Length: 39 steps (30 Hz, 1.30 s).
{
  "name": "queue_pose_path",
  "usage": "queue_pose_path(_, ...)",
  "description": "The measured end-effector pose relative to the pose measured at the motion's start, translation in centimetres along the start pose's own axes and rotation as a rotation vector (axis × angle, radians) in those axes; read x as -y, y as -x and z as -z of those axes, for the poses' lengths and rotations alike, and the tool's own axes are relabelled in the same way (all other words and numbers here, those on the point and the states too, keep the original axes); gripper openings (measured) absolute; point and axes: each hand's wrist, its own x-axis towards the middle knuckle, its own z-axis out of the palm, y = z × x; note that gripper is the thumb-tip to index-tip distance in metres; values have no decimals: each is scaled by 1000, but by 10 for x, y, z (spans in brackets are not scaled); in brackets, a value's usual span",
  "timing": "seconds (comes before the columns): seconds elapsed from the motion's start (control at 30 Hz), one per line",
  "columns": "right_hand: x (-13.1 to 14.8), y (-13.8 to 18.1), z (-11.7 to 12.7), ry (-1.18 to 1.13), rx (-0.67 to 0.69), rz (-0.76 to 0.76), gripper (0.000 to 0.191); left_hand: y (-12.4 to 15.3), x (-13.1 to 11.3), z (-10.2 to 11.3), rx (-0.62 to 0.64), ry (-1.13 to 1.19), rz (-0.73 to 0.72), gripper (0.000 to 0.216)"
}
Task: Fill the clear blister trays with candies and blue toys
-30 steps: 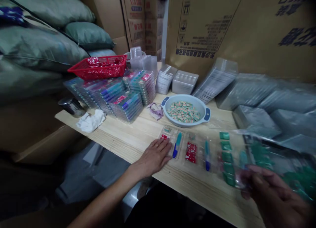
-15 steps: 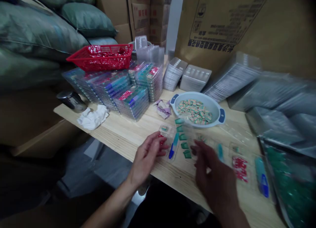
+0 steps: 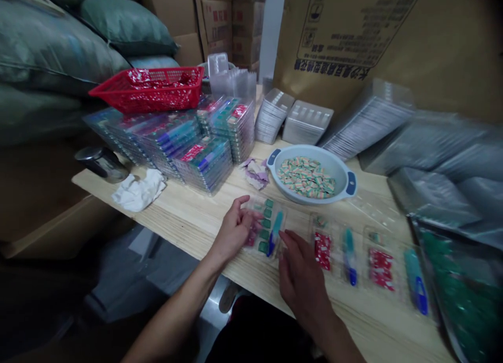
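A clear plastic tray lies between my hands, with a column of green pieces and a blue knife-like tool showing in it. My left hand is at the tray's left side, fingers apart and partly over a red packet there. My right hand rests by the right side, index finger stretched toward the blue tool, nothing visible in its grasp. Whether the fingertips press on the plastic I cannot tell. To the right lie two more clear trays, each with a red packet and a blue tool.
Behind the trays stands a pale blue oval basin of small wrapped pieces. Stacked filled trays and a red basket are at the back left. Crumpled tissue and a metal cup sit left; a metal tray holds green packets at right.
My right hand has moved left, bringing the green column over to the tray by my left hand. The red packet and blue tool it covered to the right now show.
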Motion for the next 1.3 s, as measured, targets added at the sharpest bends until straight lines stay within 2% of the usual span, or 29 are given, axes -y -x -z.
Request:
queue_pose_path(0.13,-4,8,-20,-21,-38,-24,48,-13,7,-5,-5,-158,-75,51)
queue_pose_path(0.27,-4,12,-24,-53,-73,-13,53,-24,11,3,-188,-720,-311,43)
queue_pose_path(0.33,-4,12,-23,-52,-75,11,55,-26,13,7,-206,-889,-381,42)
queue_pose_path(0.5,-4,12,-19,-52,-33,76,61,-22,20,12,-72,-878,-374,47)
queue_pose_path(0.7,-3,11,-19,-120,-119,-41,42,0,19,7,24,-993,-409,61)
queue_pose_path(0.8,-2,10,-12,-213,-100,-14,46,6,18,4,23,-920,-443,56)
queue_pose_path(0.97,-4,12,-9,-208,-101,72,54,1,27,7,28,-924,-420,51)
queue_pose_path(1.13,-8,14,-22,-91,-127,14,55,4,38,6,-17,-973,-429,51)
queue_pose_path(1.3,-6,12,-23,-142,-113,15,61,14,43,-5,-68,-1183,-451,54)
